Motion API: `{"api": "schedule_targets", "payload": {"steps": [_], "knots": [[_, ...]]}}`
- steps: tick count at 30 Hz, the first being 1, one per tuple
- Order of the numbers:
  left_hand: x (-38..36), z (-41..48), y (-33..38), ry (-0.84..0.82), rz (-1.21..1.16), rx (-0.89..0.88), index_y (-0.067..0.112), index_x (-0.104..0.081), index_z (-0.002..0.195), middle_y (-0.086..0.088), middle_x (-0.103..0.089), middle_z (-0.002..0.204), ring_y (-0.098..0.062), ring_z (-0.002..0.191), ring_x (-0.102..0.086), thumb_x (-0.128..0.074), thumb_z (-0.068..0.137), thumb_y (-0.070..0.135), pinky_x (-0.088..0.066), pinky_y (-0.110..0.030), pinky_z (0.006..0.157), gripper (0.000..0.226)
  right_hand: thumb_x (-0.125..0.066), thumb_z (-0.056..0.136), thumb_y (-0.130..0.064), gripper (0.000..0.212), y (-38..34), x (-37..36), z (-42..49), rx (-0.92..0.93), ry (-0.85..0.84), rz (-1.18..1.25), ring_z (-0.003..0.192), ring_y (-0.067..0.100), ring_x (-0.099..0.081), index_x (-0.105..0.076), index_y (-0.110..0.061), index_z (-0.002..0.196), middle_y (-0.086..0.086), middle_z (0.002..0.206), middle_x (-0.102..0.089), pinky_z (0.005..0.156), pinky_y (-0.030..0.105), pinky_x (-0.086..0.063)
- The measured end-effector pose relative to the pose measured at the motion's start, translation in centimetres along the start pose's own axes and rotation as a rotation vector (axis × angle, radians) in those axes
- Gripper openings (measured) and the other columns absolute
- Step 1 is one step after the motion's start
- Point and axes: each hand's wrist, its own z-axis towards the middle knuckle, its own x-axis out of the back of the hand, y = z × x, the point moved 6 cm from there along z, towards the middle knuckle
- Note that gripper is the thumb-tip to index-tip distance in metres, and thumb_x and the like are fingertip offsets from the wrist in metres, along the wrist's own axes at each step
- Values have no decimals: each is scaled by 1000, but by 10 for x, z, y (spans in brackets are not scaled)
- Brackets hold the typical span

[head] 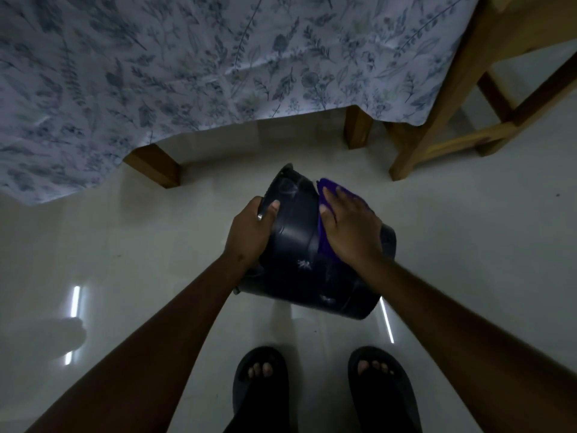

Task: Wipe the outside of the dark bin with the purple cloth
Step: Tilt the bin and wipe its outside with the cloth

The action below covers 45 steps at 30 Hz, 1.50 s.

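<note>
Mid-wipe: my left hand [251,228] clamps the tilted dark bin [296,245] above the floor [125,245], my right hand [349,228] presses the purple cloth [324,242] flat against its side; next, I judge, rotate the bin.

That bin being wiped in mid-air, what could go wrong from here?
1. The dark bin is held tilted above the floor by the left hand alone at one side; a firm push from the right hand might twist it loose and drop it near the sandalled feet.
2. The purple cloth lies under a flat palm, not gripped, so it may slide off.
3. The glossy floor looks slippery.
</note>
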Motion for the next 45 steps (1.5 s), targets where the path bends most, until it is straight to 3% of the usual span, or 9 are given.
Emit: {"api": "schedule_targets", "payload": {"steps": [5,11,18,21,24,30,35,40,45], "knots": [[-2,12,6,-47,28,11,19,-55,95,6,-59,82,-11,74,-57,-42,99,43,-40,-24,62,27,-27,96,-51,63,-28,-28,-93,182,60,-188,148,33,-6,-14,-30,154,3,164,-10,112,55,-14],[-4,-6,3,-20,-33,27,19,-53,96,12,-56,78,-4,71,-54,-42,101,40,-39,-18,60,24,-25,101,-46,53,-9,3,-1,26,1,-8,143,25,-29,-26,-28,151,2,158,-30,111,49,-27],[-6,20,11,-111,10,157,15,-57,100,-8,-65,95,-27,88,-62,-44,98,42,-48,-35,77,30,-22,95,-56,67,-29,-22,-82,93,28,-268,145,39,-19,-17,-24,154,9,162,-16,108,58,-27],[-2,22,25,-47,-6,45,14,-59,110,-4,-65,99,-20,88,-60,-49,97,40,-45,-26,68,31,-27,95,-56,66,-27,-18,-73,127,78,-244,145,38,-20,-18,-27,153,7,162,-17,106,59,-29],[0,1,18,-110,-89,-58,22,-50,130,4,-61,113,-12,97,-58,-45,99,39,-43,-15,73,35,-28,98,-51,60,-12,-1,-32,89,79,-162,145,35,-21,-16,-29,153,4,162,-18,107,59,-28],[-2,-3,5,11,-42,-37,21,-49,132,-4,-64,122,-22,109,-61,-38,101,39,-51,-38,94,38,-25,99,-45,58,-17,-12,-50,136,112,-229,148,35,-13,-15,-31,154,4,163,-12,111,57,-22],[0,-2,7,56,-94,-41,18,-57,123,-4,-67,111,-21,102,-64,-37,102,39,-53,-33,89,35,-29,97,-46,58,-21,-21,-68,256,61,-236,147,33,-15,-20,-33,153,2,162,-15,110,54,-24],[0,-8,8,51,-89,-46,20,-55,125,-2,-67,106,-16,96,-64,-35,103,37,-53,-33,88,34,-26,101,-43,51,-2,13,16,15,5,-3,143,26,-28,-24,-30,151,-1,159,-28,110,51,-27],[1,3,7,4,-78,-18,21,-57,122,-2,-69,102,-15,89,-64,-37,102,40,-52,-29,82,34,-24,98,-47,58,-17,-11,-51,98,27,-186,148,34,-12,-13,-31,153,2,163,-12,112,56,-21]]}}
